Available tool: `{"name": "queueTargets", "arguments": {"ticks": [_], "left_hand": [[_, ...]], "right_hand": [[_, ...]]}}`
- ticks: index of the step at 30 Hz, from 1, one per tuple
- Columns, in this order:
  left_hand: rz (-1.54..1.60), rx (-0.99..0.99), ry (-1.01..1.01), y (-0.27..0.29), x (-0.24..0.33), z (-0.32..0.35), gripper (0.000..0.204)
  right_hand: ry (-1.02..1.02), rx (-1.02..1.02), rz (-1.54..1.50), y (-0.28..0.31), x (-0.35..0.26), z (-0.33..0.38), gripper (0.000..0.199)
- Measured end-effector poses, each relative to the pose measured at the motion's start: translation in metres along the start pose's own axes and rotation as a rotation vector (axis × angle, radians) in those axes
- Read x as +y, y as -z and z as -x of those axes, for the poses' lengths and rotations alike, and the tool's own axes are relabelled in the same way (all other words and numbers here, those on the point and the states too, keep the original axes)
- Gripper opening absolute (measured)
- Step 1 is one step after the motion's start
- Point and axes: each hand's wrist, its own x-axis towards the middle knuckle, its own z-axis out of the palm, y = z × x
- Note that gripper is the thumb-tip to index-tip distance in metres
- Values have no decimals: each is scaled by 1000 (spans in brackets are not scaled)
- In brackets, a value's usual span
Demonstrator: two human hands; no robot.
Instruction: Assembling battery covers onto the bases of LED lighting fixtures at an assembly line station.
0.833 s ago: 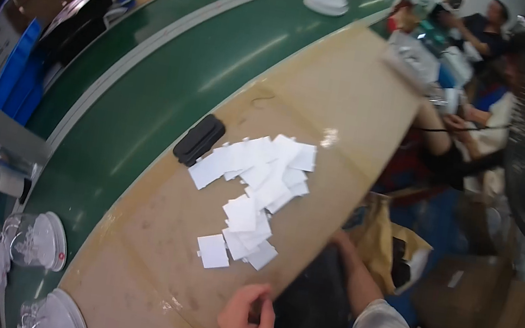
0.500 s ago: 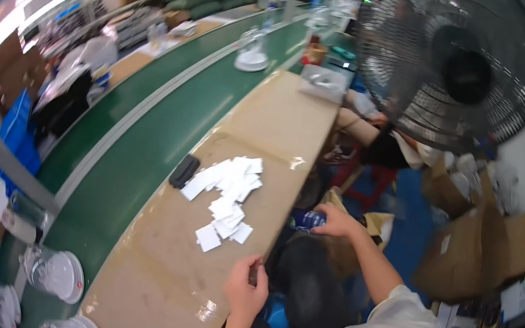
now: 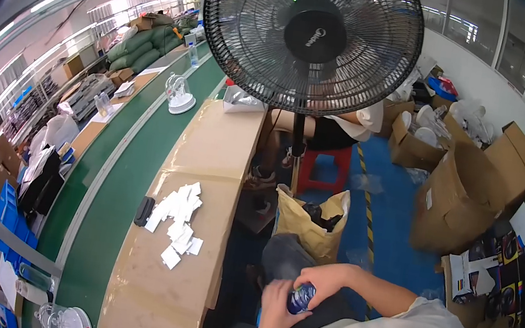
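Both hands close around a small blue bottle (image 3: 301, 298) — left hand (image 3: 275, 308) gripping its base, right hand (image 3: 325, 283) over the top — cap seemingly on, white slips (image 3: 178, 219) untouched on the counter (image 3: 209, 156) beyond, to their left.

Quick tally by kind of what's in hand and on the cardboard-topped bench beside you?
Blue bottle, held by left hand and right hand: 1
Pile of white paper slips: 1
Black flat device: 1
Total: 3

A small blue-capped bottle (image 3: 301, 298) sits low in the frame, right of centre. It is tilted, gripped between both hands.
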Motion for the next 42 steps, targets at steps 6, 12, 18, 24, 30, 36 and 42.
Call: {"name": "queueTargets", "arguments": {"ticks": [6,12,18,24,30,36,42], "left_hand": [[19,-66,312,-29,-3,13,70],[-127,6,299,-41,13,4,68],[156,-216,412,-29,10,0,69],[268,-426,320,-17,33,-36,59],[435,-608,261,-30,9,-31,70],[357,-436,380,-32,15,-11,74],[556,-372,434,-7,0,4,64]], "right_hand": [[23,260,-157,-18,42,8,52],[-361,646,-272,-34,32,29,45],[-99,968,-32,-40,14,34,38],[-23,1058,50,-42,14,74,30],[86,1096,-57,-56,6,90,27],[-607,806,-260,-48,-2,60,45],[-72,822,-111,-31,-17,31,31]]}}
